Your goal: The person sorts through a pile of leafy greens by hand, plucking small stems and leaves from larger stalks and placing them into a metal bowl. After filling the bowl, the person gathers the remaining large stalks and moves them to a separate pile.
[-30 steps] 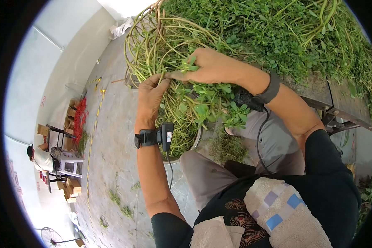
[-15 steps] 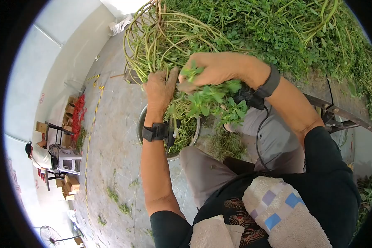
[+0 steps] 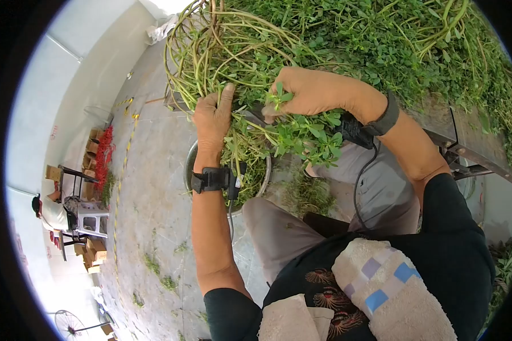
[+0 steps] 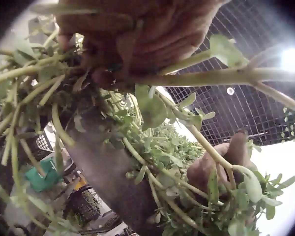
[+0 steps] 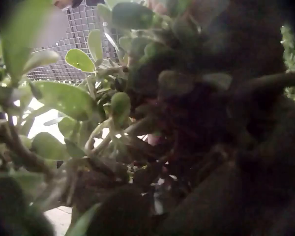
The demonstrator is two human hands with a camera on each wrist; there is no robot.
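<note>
In the head view my left hand (image 3: 211,122) grips stems at the near edge of a tangled heap of long stems (image 3: 210,51), its thumb raised. My right hand (image 3: 316,94), to its right with a gap between them, holds a bunch of leafy purslane (image 3: 307,136) that hangs below its fingers. The left wrist view shows the curled left hand (image 4: 137,34) above, a thick stem (image 4: 211,77) passing under its fingers. There the right fingertips (image 4: 238,150) are among purslane sprigs. Leaves and shadow hide most of the right hand in its wrist view.
A metal-rimmed basin (image 3: 190,165) of stems stands on the floor below the left wrist. More greens (image 3: 370,45) cover the table (image 3: 426,116). Plant scraps (image 3: 153,264) lie on the floor. A seated person (image 3: 54,213) is far left, near cardboard boxes (image 3: 91,253).
The hands met at the stems a second ago; now they are apart. My right hand has moved right with its purslane, and the left thumb has lifted away from its earlier pinch.
</note>
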